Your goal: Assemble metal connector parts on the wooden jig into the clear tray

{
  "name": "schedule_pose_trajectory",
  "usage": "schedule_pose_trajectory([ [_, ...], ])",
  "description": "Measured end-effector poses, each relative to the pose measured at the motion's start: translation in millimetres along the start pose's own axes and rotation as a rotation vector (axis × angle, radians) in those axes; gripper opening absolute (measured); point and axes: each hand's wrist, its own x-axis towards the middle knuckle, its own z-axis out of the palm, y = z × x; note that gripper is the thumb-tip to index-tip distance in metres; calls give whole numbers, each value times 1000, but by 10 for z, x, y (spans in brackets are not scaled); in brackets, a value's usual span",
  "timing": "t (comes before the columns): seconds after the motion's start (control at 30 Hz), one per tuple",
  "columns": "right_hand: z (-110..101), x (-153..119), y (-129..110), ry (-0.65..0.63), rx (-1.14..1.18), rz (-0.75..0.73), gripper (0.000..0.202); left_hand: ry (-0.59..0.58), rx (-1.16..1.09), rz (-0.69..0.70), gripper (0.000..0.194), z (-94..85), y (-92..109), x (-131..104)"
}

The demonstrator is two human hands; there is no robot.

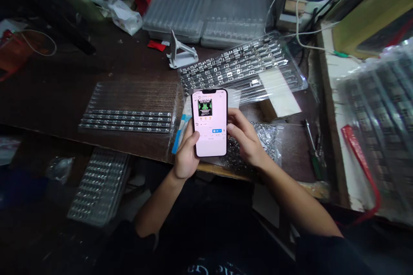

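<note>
A lit smartphone (pixel 210 146) is held upright over the front edge of the dark table. My left hand (pixel 187 152) grips its left side, the thumb on the lower left of the screen. At its right edge, my right hand (pixel 245 137) is wrapped round the side, with the thumb by the screen's edge. The screen shows a dark and green picture near the top and a small blue bar lower down. Behind the hands lie a bag of small metal parts (pixel 269 139) and a blue and white packet (pixel 178 134).
A clear tray with metal strips (pixel 125 120) lies left; a fuller tray (pixel 226 68) is behind the phone. A white stand (pixel 182 53), stacked clear trays (pixel 206 4), a green-handled screwdriver (pixel 314 159) and a red strap (pixel 361 167) are around. More trays (pixel 97 184) sit below left.
</note>
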Motion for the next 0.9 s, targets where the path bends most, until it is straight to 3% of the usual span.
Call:
schedule_pose_trajectory([
  [0.9, -27, 9, 43, 5, -76, -7, 33, 14, 1, -28, 37, -30, -47, 18],
])
